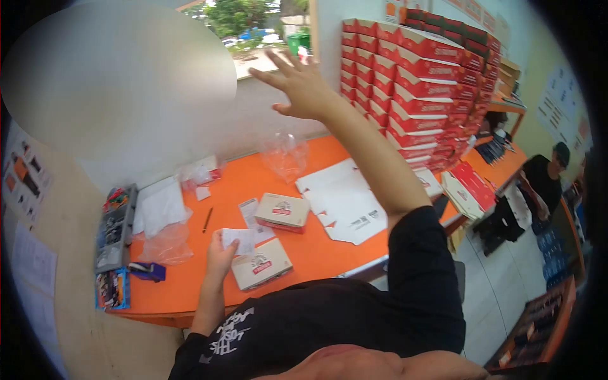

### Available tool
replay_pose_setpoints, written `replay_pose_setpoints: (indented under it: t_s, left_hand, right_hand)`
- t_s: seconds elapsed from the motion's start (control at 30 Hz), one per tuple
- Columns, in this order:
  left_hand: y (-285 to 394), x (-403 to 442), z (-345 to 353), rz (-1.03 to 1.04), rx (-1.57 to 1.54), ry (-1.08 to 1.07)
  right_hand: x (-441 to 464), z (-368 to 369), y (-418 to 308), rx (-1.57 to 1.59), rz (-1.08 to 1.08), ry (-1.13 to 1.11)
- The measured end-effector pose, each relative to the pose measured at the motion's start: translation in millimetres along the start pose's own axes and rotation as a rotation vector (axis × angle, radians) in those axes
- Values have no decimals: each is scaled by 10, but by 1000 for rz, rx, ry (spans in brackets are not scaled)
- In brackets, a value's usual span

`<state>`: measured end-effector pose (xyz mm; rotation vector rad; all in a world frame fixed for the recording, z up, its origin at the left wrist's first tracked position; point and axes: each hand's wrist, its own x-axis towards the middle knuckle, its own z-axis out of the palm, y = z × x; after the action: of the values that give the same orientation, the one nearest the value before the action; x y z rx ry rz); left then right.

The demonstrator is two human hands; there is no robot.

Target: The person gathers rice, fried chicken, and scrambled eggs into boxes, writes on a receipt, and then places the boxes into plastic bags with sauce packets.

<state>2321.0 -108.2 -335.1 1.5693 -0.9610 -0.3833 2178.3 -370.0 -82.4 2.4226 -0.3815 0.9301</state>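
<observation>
My left hand [220,254] pinches a small white paper slip [238,240] above the orange table [183,288]. Just right of it lies a closed cardboard box [263,265] with a red label. A second box [282,209], cream-topped with red sides, sits behind the first. Partly under the slip and beside that box is a printed paper strip [249,214]. Raised high near the window, my right hand [297,85] has its fingers spread and holds nothing. My right forearm passes in front of the stacked boxes and a flattened white carton [351,206].
Red-and-cream boxes [424,82] are stacked high at the back right. A grey organizer [115,231], a blue tape dispenser [147,272], a dark pen [208,220] and clear plastic bags [166,244] occupy the left side. Another person [543,180] is at the far right.
</observation>
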Motion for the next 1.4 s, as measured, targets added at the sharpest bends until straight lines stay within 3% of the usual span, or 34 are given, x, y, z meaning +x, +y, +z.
replay_pose_setpoints:
  t_s: [0.13,0.2,0.27,0.33,0.37,0.4,0.43,0.47,0.5,0.53,0.57,0.63,0.7,0.77,0.8,0.87,1.0,1.07,1.1,1.13,1.17,1.2,1.23,1.27,1.3,1.33,1.37,1.4]
  left_hand:
    - [-41,143,11,-56,-111,-33]
    - [-75,189,-73,-40,34,22]
    - [-204,437,-277,293,459,274]
    - [-507,1070,-880,438,828,839]
    - [412,995,-900,166,150,704]
    - [684,1112,-1005,357,143,799]
    - [1020,1207,-1006,476,286,868]
    - [1207,1377,-1018,604,497,908]
    - [1382,1531,-1024,739,706,936]
    - [1606,1576,-1012,749,800,821]
    - [1804,1598,-1004,755,891,704]
    - [2001,1784,-1199,811,1029,693]
    - [2139,1898,-1455,856,1180,681]
    - [2209,1933,-1673,945,1307,901]
    - [2183,1932,-1744,941,1311,904]
    - [2127,1898,-1872,931,1439,846]
    - [1951,1880,-2022,880,1450,808]
    - [1917,1891,-1972,755,1360,799]
    - [1854,1961,-1943,766,1346,795]
    - [1730,2042,-1924,855,1365,744]
    - [1602,2081,-1926,937,1395,684]
    - [1590,1944,-1648,736,1277,495]
    - [1594,1700,-1221,526,1148,324]
    - [1465,1475,-949,625,993,170]
    - [1368,1215,-653,507,791,-3]
    - [1255,1000,-410,629,589,-163]
    - [1112,784,-252,655,651,-251]
    - [997,627,-95,538,469,-292]
  right_hand:
    - [-66,34,115,41,-49,102]
    - [-79,2,143,35,-39,147]
    - [-126,-53,242,-56,39,84]
    - [-84,198,566,308,258,528]
    - [-69,209,632,317,253,527]
    - [-56,202,678,324,428,582]
    - [-47,182,701,327,601,633]
    - [-53,29,654,330,594,633]
    - [-75,-247,569,213,492,316]
    - [-104,-416,552,90,387,1]
    - [-111,-439,626,82,389,3]
    - [-70,-451,853,-120,246,81]
    - [-55,-534,1147,23,475,313]
    - [-107,-692,1298,624,773,626]
    - [-171,-676,1388,629,770,625]
    - [-273,-608,1500,523,482,775]
    - [-334,-701,1231,516,600,622]
    - [-361,-637,1262,505,697,590]
    - [-265,-576,1101,207,577,900]
    - [-315,-515,1175,196,584,897]
    - [-359,-394,1249,-31,434,673]
    - [-356,-258,1252,-231,272,440]
    - [-355,-232,930,177,293,323]
    - [-390,-250,464,574,301,191]
    - [-516,-116,155,573,209,-25]
    - [-622,12,-155,820,31,-83]
    - [-849,228,-505,663,-157,-99]
    - [-999,177,-852,677,-145,-191]
